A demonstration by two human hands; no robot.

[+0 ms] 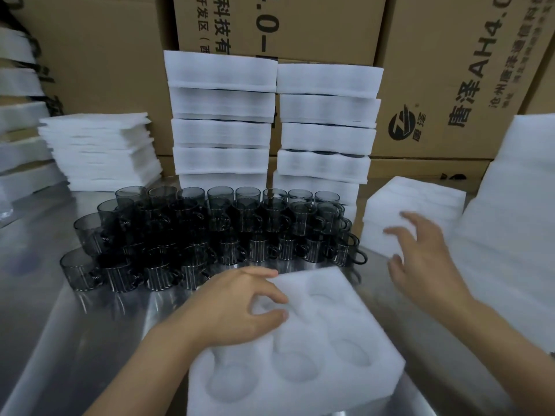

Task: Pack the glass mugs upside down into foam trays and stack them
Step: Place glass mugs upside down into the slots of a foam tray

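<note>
I see my left hand (240, 304) resting, fingers loosely spread, on the far left corner of the white six-hollow foam tray (303, 334) on the steel bench (90, 325). My right hand (420, 259), blurred and with fingers apart, hovers holding nothing. The smoky dark glass mugs (210, 235) stand in rows just behind the tray.

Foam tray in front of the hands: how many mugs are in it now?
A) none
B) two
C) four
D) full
A: every visible well of the foam tray is bare white foam, and the glass mugs all stand on the steel table behind it. The left hand rests on the tray's far left corner and holds no mug.
</note>
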